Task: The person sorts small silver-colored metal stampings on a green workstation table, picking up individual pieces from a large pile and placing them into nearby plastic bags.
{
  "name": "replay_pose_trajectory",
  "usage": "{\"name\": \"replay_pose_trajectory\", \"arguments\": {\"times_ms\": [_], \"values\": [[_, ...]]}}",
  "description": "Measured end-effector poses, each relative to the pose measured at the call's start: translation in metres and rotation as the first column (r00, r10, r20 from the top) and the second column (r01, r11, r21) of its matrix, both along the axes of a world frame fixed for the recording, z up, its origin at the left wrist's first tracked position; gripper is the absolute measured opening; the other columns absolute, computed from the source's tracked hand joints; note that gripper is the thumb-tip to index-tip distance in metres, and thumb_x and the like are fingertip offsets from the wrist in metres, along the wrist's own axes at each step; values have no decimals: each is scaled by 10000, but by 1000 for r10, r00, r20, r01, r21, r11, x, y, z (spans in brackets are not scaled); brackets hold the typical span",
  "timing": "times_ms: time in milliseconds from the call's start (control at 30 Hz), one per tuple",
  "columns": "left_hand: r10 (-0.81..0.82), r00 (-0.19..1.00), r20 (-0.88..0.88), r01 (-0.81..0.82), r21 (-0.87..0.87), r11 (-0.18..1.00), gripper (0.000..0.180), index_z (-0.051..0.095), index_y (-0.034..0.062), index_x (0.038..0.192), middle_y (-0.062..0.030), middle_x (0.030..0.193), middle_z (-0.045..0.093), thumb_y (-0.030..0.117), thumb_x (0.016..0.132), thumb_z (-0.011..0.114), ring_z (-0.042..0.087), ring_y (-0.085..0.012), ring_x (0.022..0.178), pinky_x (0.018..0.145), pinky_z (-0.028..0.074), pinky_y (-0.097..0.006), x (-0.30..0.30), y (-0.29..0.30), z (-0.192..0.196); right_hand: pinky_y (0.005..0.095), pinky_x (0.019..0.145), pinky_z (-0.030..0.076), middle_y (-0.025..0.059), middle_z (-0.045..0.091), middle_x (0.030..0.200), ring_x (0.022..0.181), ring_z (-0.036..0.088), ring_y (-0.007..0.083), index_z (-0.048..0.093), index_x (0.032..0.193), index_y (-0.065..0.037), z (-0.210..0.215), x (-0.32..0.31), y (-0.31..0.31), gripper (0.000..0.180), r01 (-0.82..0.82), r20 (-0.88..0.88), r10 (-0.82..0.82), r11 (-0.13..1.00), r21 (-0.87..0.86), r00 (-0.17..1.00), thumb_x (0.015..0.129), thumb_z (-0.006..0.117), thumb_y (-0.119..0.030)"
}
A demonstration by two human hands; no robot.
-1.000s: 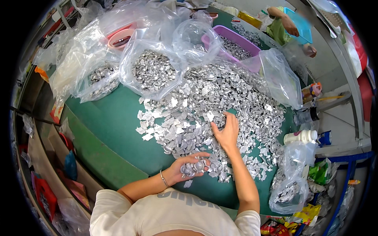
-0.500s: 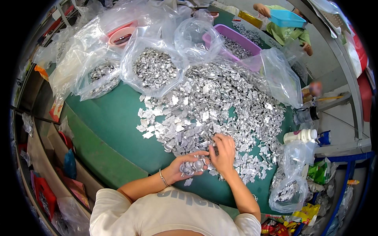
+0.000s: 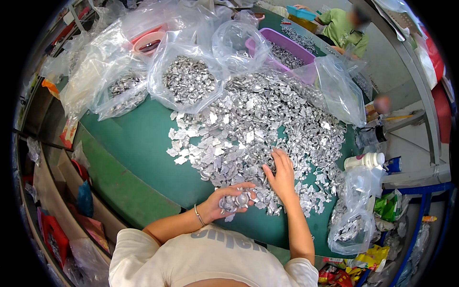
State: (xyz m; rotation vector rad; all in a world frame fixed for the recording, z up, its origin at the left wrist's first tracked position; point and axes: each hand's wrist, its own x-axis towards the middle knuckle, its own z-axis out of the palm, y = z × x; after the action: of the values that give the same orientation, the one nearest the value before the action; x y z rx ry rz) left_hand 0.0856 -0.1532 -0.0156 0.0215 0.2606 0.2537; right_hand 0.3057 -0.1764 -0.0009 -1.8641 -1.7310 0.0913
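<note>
A wide heap of small silvery metal pieces (image 3: 253,122), some flat and jagged, some rounded, is spread over the green tabletop (image 3: 143,158). My left hand (image 3: 224,201) is cupped palm up at the heap's near edge, its fingers curled round a handful of rounded metal pieces (image 3: 236,201). To its right, my right hand (image 3: 281,174) lies over the heap with thumb and fingers apart, fingertips at the loose pieces. Whether a small piece is under those fingertips is hidden.
Clear plastic bags of metal pieces (image 3: 189,83) stand behind the heap, beside a purple bin (image 3: 279,50). A white bottle (image 3: 364,161) and another plastic bag (image 3: 351,232) sit along the right edge. Across the table is a person in green (image 3: 342,28) with a blue tray (image 3: 301,12).
My right hand has moved away from my left, right and forward onto the heap, its fingers spreading. My left hand stays put with its handful. The other person has shifted the blue tray leftward.
</note>
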Motion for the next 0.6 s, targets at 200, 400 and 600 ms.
{"name": "replay_pose_trajectory", "arguments": {"times_ms": [200, 400, 600], "values": [[13, 1000, -12, -13, -11, 1000, 475, 474, 7, 1261, -169, 1082, 545, 127, 814, 579, 564, -280, 983, 712, 587, -317, -5, -1, 5, 385, 893, 457, 154, 599, 1107, 1039, 572, 337, 633, 959, 12, -2, 6, -36, 182, 65, -176, -59, 997, 31, 983, 779, 650, -4], [-13, 1000, 18, 13, -6, 1000, 462, 474, 12, 1265, -171, 1104, 546, 142, 832, 568, 572, -280, 1004, 719, 587, -315, -2, -4, 0, 352, 879, 419, 102, 642, 1003, 1028, 570, 295, 653, 885, -31, 15, 8, -59, 138, -2, -103, 8, 998, 61, 995, 748, 660, -20], [-44, 998, -45, 44, -4, 999, 359, 515, 29, 1197, -171, 1161, 538, 205, 886, 539, 562, -286, 1097, 768, 584, -347, 3, -5, 21, 398, 858, 381, 88, 608, 960, 932, 538, 274, 658, 928, -44, 9, 13, 0, 185, 121, -4, -121, 993, -11, 993, 745, 685, -41]]}}
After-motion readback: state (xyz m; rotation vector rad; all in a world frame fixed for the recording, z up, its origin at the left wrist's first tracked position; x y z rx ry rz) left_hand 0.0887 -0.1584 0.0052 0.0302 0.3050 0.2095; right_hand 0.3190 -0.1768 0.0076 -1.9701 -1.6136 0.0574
